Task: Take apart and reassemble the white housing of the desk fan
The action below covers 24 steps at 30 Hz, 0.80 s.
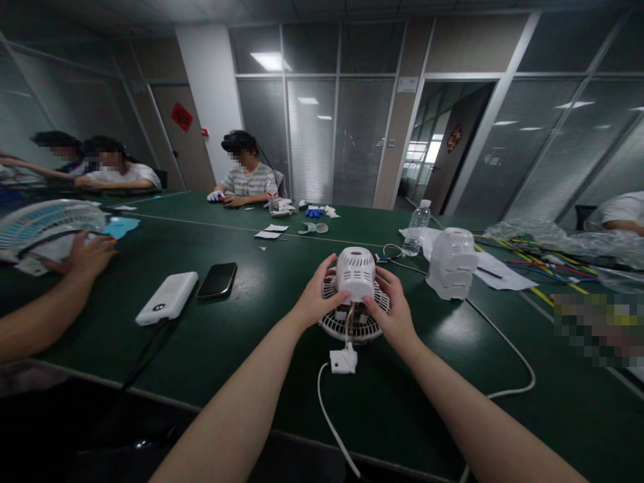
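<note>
Both my hands close round a white motor cover (356, 272) with slotted vents. My left hand (322, 295) grips its left side and my right hand (392, 302) its right, thumbs toward me at the lower edge. Beneath it a round white fan grille (332, 327) lies on the table, with part of the motor and wiring showing between. A cable runs from there to a small white bracket (343, 360) in front of the grille, and a white cord (327, 416) trails toward me. Whether the cover is seated on the motor I cannot tell.
Stacked white covers (451, 268) and a water bottle (417, 228) stand to the right. A power bank (168, 298) and a phone (217, 280) lie left. At far left a co-worker's hand (83, 255) touches another fan (45, 231). Fan blades (313, 228) lie ahead.
</note>
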{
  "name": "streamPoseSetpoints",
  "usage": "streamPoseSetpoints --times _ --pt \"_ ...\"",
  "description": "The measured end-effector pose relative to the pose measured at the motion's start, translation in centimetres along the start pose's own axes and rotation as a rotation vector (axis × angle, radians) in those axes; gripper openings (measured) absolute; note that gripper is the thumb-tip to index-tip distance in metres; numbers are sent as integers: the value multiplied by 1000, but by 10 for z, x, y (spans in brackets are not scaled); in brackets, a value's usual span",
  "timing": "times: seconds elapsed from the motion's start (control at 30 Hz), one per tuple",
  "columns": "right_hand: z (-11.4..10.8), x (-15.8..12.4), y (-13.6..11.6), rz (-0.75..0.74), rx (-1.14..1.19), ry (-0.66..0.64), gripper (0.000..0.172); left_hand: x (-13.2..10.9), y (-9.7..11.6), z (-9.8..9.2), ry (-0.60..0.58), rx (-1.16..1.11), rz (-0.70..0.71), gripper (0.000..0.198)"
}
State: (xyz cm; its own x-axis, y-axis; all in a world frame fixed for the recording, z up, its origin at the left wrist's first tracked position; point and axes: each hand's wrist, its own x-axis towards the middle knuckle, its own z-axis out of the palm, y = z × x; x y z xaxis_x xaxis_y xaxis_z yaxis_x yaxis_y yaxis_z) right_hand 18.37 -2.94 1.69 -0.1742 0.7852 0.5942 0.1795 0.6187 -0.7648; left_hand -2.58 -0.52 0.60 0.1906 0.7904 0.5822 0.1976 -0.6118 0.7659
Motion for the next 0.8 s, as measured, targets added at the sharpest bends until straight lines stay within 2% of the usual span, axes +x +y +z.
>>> streamPoseSetpoints --times 0.27,0.47,0.8 --pt "2 0 7 35 18 -5 65 1 -5 3 -34 -78 -31 83" --pt "4 1 16 18 53 0 65 1 -5 6 -53 -111 -48 84" --pt "7 2 22 77 74 13 63 2 -13 8 -54 -106 -86 85"
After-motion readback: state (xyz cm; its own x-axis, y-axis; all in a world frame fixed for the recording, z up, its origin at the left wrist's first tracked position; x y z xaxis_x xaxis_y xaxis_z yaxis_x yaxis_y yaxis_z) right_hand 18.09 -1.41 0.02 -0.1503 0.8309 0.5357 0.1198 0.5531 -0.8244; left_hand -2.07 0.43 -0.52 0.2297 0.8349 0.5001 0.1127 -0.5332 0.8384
